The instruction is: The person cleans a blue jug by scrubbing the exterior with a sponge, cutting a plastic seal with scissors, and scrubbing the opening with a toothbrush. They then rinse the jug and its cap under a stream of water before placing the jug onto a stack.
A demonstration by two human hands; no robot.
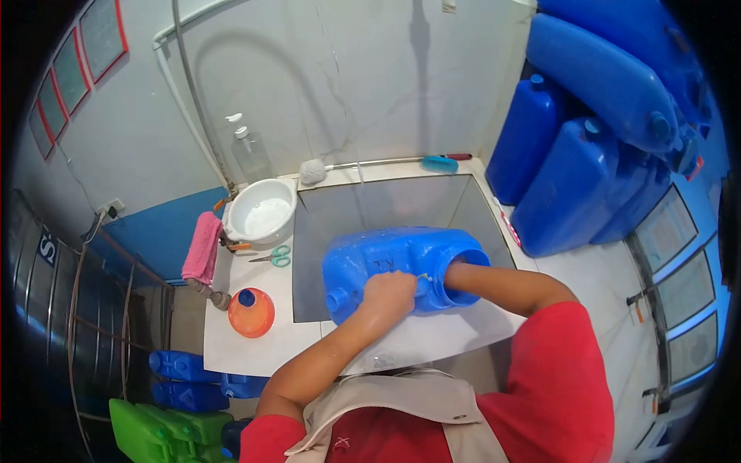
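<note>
A large blue plastic water jug (pixel 359 258) lies on its side over the sink (pixel 340 197), its wide round mouth facing right. My left hand (pixel 390 297) is closed around the jug's handle on the near side. Through the wide mouth goes my right hand (pixel 461 276), visible only up to about the wrist. Its fingers are hidden inside, so whatever they hold or touch cannot be seen. A smaller capped spout sits at the jug's lower left end.
Left of the sink are a white basin (pixel 263 212), green-handled scissors (pixel 276 257), an orange round container (pixel 252 315) and a pink towel (pixel 203 247). A long-handled brush (pixel 312 171) and a blue brush (pixel 440 163) lie along the back ledge. Blue jugs (pixel 567 189) are stacked at right.
</note>
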